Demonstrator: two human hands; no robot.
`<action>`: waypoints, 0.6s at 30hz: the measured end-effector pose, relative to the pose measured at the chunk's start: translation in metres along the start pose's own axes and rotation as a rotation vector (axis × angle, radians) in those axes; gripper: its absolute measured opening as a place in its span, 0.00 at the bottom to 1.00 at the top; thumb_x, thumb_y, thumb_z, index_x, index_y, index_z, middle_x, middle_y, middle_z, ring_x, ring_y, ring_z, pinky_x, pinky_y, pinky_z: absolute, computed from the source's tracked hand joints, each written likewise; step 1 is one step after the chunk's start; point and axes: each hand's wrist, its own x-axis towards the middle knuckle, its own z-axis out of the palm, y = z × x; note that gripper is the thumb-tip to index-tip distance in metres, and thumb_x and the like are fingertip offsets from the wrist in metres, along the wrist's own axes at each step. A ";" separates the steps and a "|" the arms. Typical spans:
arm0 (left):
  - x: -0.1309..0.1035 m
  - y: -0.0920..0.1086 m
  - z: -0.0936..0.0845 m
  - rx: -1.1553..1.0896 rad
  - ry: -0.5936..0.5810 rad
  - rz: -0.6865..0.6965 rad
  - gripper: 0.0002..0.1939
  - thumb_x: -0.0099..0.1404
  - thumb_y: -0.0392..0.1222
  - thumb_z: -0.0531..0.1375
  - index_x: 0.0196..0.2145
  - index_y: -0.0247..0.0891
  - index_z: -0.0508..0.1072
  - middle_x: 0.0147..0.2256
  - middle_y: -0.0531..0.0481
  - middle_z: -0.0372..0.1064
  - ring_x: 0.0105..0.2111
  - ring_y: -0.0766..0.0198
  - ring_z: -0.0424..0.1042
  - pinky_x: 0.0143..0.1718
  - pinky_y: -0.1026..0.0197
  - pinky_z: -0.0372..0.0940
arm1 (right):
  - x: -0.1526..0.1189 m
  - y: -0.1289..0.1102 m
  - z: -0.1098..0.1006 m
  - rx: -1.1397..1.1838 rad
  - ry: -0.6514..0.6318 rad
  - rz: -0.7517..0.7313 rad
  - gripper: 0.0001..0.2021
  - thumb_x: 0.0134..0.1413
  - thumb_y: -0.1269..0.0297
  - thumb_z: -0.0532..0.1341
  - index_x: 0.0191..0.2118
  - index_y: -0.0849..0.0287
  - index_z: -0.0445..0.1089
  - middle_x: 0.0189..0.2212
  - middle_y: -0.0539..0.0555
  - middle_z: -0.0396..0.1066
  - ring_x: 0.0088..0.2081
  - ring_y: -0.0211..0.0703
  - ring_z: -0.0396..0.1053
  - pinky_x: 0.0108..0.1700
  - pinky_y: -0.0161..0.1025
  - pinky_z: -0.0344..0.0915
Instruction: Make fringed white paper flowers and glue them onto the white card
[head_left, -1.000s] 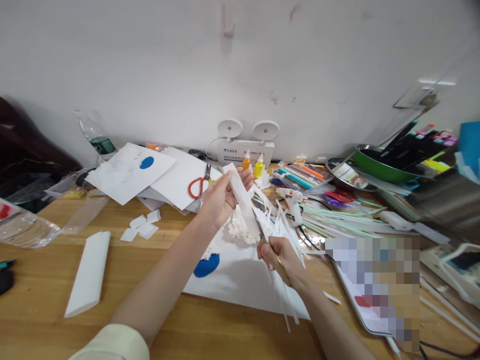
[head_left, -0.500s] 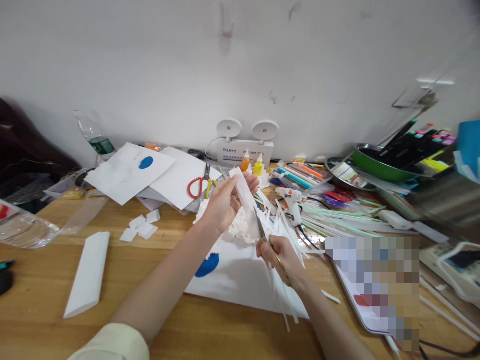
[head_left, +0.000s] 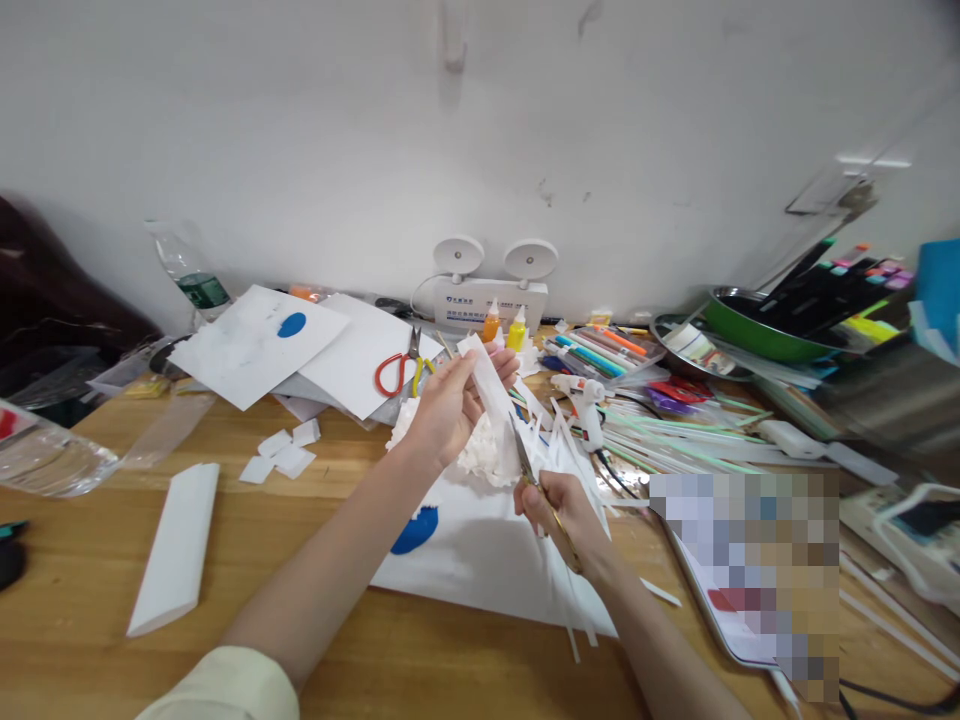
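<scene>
My left hand (head_left: pixel 448 408) pinches a folded white paper strip (head_left: pixel 492 385), held slanting above the table. In my right hand (head_left: pixel 559 510) is a pair of scissors (head_left: pixel 526 462) with gold-coloured handles, its blades at the strip's lower end. Thin cut white strips (head_left: pixel 564 590) hang and lie around my right hand. Below my hands a white sheet (head_left: pixel 487 560) carries a blue patch (head_left: pixel 416 530) and a heap of crumpled white material (head_left: pixel 486 455), partly hidden by my left hand.
To the left lie a folded white paper (head_left: pixel 176 550) and several small white squares (head_left: pixel 281 455). Red-and-yellow-handled scissors (head_left: pixel 405 375) rest behind, near white sheets (head_left: pixel 259 345). On the right are a glue gun (head_left: pixel 586 405), pens (head_left: pixel 600 350), and a tablet-like device (head_left: pixel 720 600), partly pixelated.
Hardly anything differs. The scissors' blades shift very slightly at the strip's lower end, while my left hand keeps its place.
</scene>
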 end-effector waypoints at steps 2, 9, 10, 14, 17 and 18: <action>0.000 0.000 -0.001 0.002 -0.016 0.005 0.11 0.62 0.36 0.51 0.35 0.32 0.72 0.36 0.41 0.74 0.43 0.58 0.71 0.51 0.52 0.60 | 0.000 0.000 0.000 -0.003 0.009 -0.001 0.29 0.45 0.36 0.48 0.19 0.62 0.62 0.12 0.45 0.50 0.16 0.32 0.50 0.19 0.33 0.44; 0.002 0.001 -0.001 -0.021 -0.004 0.019 0.11 0.62 0.35 0.51 0.33 0.32 0.73 0.34 0.42 0.74 0.41 0.60 0.72 0.50 0.53 0.60 | -0.001 0.000 0.001 0.009 0.049 0.040 0.29 0.42 0.35 0.50 0.17 0.61 0.60 0.10 0.45 0.50 0.14 0.32 0.50 0.18 0.32 0.44; 0.001 0.001 0.000 -0.023 0.002 0.020 0.10 0.62 0.35 0.51 0.34 0.32 0.73 0.34 0.42 0.74 0.42 0.59 0.71 0.51 0.53 0.60 | -0.001 -0.001 0.001 0.006 0.054 0.044 0.29 0.42 0.35 0.50 0.16 0.60 0.60 0.10 0.45 0.50 0.14 0.32 0.50 0.18 0.32 0.45; 0.001 0.003 0.001 -0.029 0.022 0.015 0.10 0.62 0.34 0.51 0.36 0.32 0.72 0.34 0.42 0.74 0.43 0.59 0.71 0.51 0.52 0.60 | -0.001 -0.002 0.001 -0.003 0.065 0.063 0.29 0.41 0.34 0.50 0.16 0.60 0.58 0.10 0.45 0.50 0.14 0.32 0.51 0.17 0.32 0.46; 0.002 0.003 0.001 -0.026 0.026 0.012 0.11 0.62 0.34 0.51 0.36 0.32 0.72 0.34 0.42 0.74 0.43 0.60 0.71 0.51 0.53 0.60 | -0.001 -0.003 0.001 -0.011 0.071 0.078 0.29 0.40 0.35 0.51 0.15 0.59 0.58 0.10 0.45 0.50 0.14 0.32 0.51 0.17 0.32 0.46; 0.002 0.003 0.001 -0.022 0.025 0.013 0.11 0.62 0.35 0.51 0.36 0.32 0.72 0.34 0.43 0.74 0.43 0.60 0.71 0.51 0.53 0.60 | -0.001 -0.003 0.001 -0.013 0.075 0.081 0.29 0.40 0.35 0.51 0.15 0.59 0.58 0.10 0.45 0.50 0.14 0.32 0.51 0.17 0.32 0.46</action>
